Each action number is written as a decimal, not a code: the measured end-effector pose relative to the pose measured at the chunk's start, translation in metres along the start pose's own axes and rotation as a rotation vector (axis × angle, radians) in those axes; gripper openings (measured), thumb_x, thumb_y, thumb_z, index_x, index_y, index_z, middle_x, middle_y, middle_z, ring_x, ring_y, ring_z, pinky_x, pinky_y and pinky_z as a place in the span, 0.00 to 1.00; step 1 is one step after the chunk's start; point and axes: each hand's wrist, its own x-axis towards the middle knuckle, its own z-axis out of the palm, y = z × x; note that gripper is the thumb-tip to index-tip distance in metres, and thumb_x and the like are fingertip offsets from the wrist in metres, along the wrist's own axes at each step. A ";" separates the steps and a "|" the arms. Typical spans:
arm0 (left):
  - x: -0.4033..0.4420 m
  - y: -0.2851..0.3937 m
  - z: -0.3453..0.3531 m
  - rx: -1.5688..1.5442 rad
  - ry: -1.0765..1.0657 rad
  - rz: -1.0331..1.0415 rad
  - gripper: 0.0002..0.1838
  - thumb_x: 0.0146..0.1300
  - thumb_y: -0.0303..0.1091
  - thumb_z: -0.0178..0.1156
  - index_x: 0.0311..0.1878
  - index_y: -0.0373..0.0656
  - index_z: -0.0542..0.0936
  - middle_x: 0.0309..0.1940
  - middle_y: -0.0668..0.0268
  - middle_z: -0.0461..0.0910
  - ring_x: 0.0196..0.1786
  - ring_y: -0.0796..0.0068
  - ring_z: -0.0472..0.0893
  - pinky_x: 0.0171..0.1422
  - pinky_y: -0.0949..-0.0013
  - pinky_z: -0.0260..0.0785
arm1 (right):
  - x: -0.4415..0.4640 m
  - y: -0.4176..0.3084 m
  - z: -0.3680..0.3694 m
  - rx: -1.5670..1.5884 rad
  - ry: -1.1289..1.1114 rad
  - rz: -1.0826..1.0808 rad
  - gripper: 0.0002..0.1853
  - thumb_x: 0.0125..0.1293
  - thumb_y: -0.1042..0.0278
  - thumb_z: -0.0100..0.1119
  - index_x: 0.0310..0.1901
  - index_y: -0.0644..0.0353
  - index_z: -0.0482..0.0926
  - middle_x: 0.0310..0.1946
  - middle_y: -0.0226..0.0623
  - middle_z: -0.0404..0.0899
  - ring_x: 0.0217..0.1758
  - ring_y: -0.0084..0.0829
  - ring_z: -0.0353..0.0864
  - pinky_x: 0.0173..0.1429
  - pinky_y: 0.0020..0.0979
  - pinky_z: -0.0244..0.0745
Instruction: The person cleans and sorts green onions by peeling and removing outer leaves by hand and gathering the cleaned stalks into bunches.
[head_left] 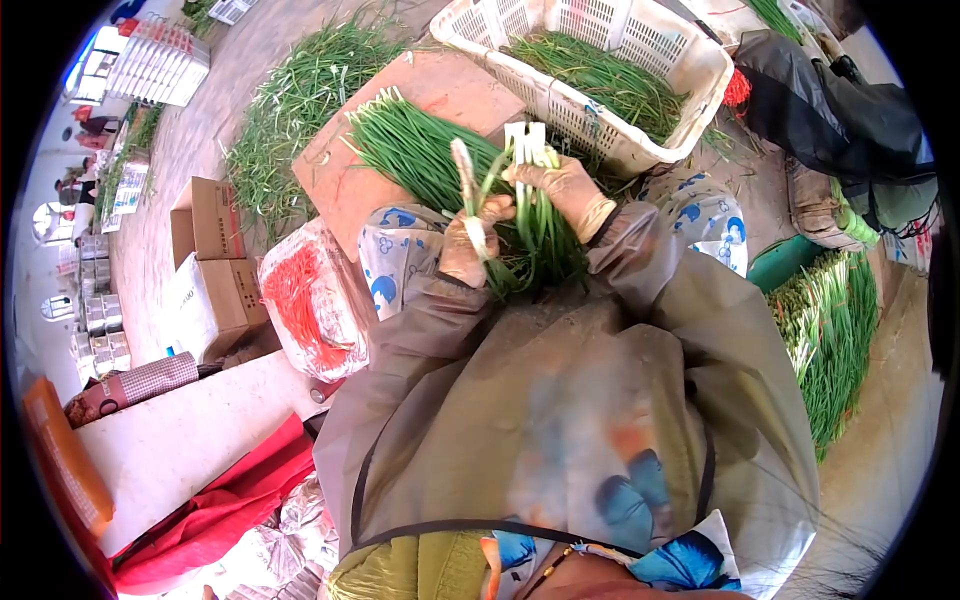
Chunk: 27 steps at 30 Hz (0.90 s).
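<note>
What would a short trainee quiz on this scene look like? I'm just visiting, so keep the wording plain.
1. Multiple choice: what does the right hand hold?
A) a cardboard box
B) a bunch of pale-ended green stalks
C) a sheet of paper

2. True or false: there is long, thin greenery inside the white crate.

3. Fill in the blank: the tangle of thin strands on the left side of the picture is ____ in colour.

Key: 1. B; 2. True; 3. red
</note>
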 end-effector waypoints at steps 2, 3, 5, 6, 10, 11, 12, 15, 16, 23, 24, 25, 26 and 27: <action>0.010 0.008 -0.008 0.136 0.035 -0.112 0.14 0.64 0.40 0.53 0.44 0.40 0.77 0.37 0.59 0.80 0.12 0.89 0.58 0.15 0.84 0.50 | -0.004 -0.018 -0.010 0.075 -0.140 0.164 0.11 0.55 0.68 0.62 0.37 0.64 0.79 0.30 0.34 0.80 0.30 0.22 0.77 0.31 0.22 0.68; 0.011 0.008 -0.011 0.066 -0.100 -0.101 0.17 0.64 0.43 0.52 0.45 0.39 0.76 0.39 0.58 0.79 0.12 0.89 0.57 0.15 0.84 0.50 | -0.006 -0.021 -0.015 0.039 -0.208 0.226 0.11 0.55 0.67 0.62 0.37 0.64 0.79 0.29 0.34 0.80 0.30 0.23 0.77 0.31 0.22 0.68; 0.027 0.006 -0.019 0.030 -0.337 -0.195 0.27 0.62 0.54 0.50 0.51 0.38 0.71 0.42 0.56 0.78 0.12 0.89 0.56 0.15 0.83 0.50 | -0.009 -0.030 -0.016 -0.099 -0.357 0.295 0.13 0.54 0.63 0.63 0.37 0.63 0.80 0.29 0.32 0.80 0.30 0.22 0.77 0.30 0.21 0.67; 0.040 -0.007 -0.029 -0.027 -0.410 -0.190 0.32 0.59 0.58 0.51 0.54 0.38 0.69 0.43 0.56 0.77 0.12 0.87 0.60 0.16 0.83 0.53 | -0.014 -0.034 -0.012 -0.100 -0.410 0.321 0.15 0.54 0.62 0.63 0.39 0.62 0.79 0.30 0.32 0.80 0.29 0.22 0.77 0.29 0.21 0.67; 0.039 0.020 0.014 -0.284 -0.471 -0.110 0.32 0.61 0.56 0.51 0.60 0.40 0.65 0.34 0.66 0.78 0.12 0.89 0.62 0.15 0.84 0.57 | -0.030 -0.031 -0.007 -0.197 -0.500 0.418 0.13 0.53 0.64 0.63 0.38 0.61 0.80 0.32 0.31 0.80 0.28 0.21 0.76 0.29 0.22 0.68; 0.049 0.018 0.007 -0.306 -0.520 -0.082 0.29 0.63 0.52 0.50 0.59 0.40 0.65 0.31 0.68 0.77 0.12 0.89 0.62 0.15 0.83 0.57 | -0.031 -0.021 -0.010 -0.204 -0.482 0.432 0.12 0.54 0.64 0.63 0.38 0.61 0.79 0.32 0.31 0.80 0.28 0.21 0.76 0.29 0.22 0.68; 0.064 0.015 -0.004 -0.327 -0.570 -0.054 0.25 0.65 0.48 0.49 0.59 0.40 0.65 0.28 0.70 0.76 0.12 0.89 0.63 0.15 0.83 0.57 | -0.031 -0.012 -0.014 -0.209 -0.463 0.445 0.12 0.54 0.65 0.62 0.38 0.62 0.79 0.32 0.31 0.80 0.27 0.21 0.76 0.30 0.23 0.68; 0.065 0.020 -0.004 -0.268 -0.442 -0.125 0.12 0.63 0.37 0.54 0.45 0.41 0.73 0.18 0.74 0.68 0.12 0.85 0.62 0.14 0.80 0.53 | -0.039 -0.016 -0.021 -0.176 -0.399 0.433 0.10 0.56 0.65 0.62 0.35 0.62 0.79 0.29 0.30 0.80 0.26 0.19 0.75 0.31 0.22 0.69; 0.059 0.022 0.002 -0.149 -0.338 -0.116 0.10 0.61 0.36 0.56 0.41 0.41 0.74 0.16 0.74 0.66 0.11 0.85 0.60 0.14 0.79 0.50 | -0.042 -0.023 -0.023 -0.170 -0.383 0.424 0.09 0.57 0.65 0.61 0.35 0.62 0.79 0.29 0.30 0.79 0.26 0.19 0.75 0.31 0.21 0.69; 0.062 0.020 -0.016 -0.043 -0.189 -0.086 0.14 0.62 0.38 0.55 0.47 0.41 0.72 0.22 0.69 0.74 0.12 0.85 0.62 0.14 0.80 0.50 | -0.070 -0.079 -0.053 -0.090 -0.422 0.242 0.10 0.56 0.66 0.62 0.33 0.64 0.78 0.25 0.31 0.78 0.24 0.19 0.74 0.28 0.19 0.67; 0.058 0.023 -0.015 -0.052 -0.266 -0.087 0.16 0.62 0.40 0.54 0.50 0.43 0.71 0.30 0.64 0.79 0.13 0.84 0.67 0.14 0.82 0.53 | -0.071 -0.084 -0.057 -0.027 -0.401 0.153 0.11 0.55 0.65 0.62 0.34 0.64 0.78 0.24 0.30 0.77 0.24 0.18 0.73 0.28 0.19 0.66; 0.055 0.020 -0.013 -0.045 -0.265 -0.092 0.18 0.63 0.42 0.54 0.51 0.43 0.71 0.33 0.62 0.79 0.15 0.83 0.69 0.15 0.82 0.55 | -0.068 -0.080 -0.061 -0.086 -0.299 0.056 0.13 0.54 0.62 0.63 0.36 0.64 0.78 0.23 0.30 0.76 0.23 0.18 0.73 0.28 0.19 0.66; 0.053 0.018 -0.011 -0.036 -0.263 -0.093 0.19 0.63 0.43 0.53 0.53 0.43 0.71 0.36 0.60 0.79 0.16 0.82 0.71 0.16 0.83 0.57 | -0.062 -0.078 -0.065 -0.112 -0.272 -0.001 0.12 0.54 0.64 0.62 0.36 0.64 0.77 0.24 0.30 0.76 0.24 0.18 0.73 0.29 0.19 0.67; 0.050 0.017 -0.007 0.003 -0.221 -0.084 0.20 0.63 0.45 0.53 0.53 0.43 0.70 0.37 0.59 0.79 0.17 0.81 0.72 0.16 0.82 0.59 | -0.059 -0.079 -0.066 -0.089 -0.256 0.011 0.12 0.54 0.65 0.61 0.36 0.64 0.77 0.25 0.30 0.76 0.25 0.19 0.73 0.29 0.19 0.67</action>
